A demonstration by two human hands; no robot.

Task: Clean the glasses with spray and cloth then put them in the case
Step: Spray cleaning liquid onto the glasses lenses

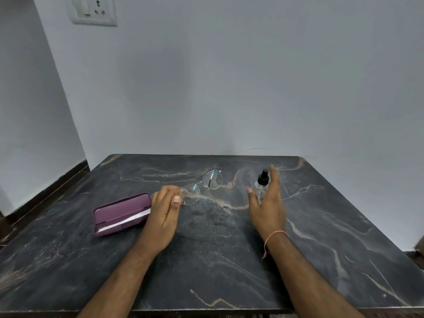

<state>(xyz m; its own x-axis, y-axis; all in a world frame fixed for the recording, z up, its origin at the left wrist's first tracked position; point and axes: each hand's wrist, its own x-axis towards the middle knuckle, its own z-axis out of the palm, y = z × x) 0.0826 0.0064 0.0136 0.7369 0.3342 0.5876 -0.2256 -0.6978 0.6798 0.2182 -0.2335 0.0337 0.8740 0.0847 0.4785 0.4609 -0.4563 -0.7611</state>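
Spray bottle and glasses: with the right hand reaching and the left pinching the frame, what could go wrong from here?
1. The right hand is open beside the upright spray bottle; a misjudged reach could tip it over.
2. The left hand pinches the glasses by one outer corner only, so they may twist or slip from that grip.
3. The open case lies close to the left hand and could get bumped.

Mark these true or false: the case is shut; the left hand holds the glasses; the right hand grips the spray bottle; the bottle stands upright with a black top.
1. The case is shut. False: it lies open, something white inside.
2. The left hand holds the glasses. True.
3. The right hand grips the spray bottle. False: its fingers are straight beside it.
4. The bottle stands upright with a black top. True.
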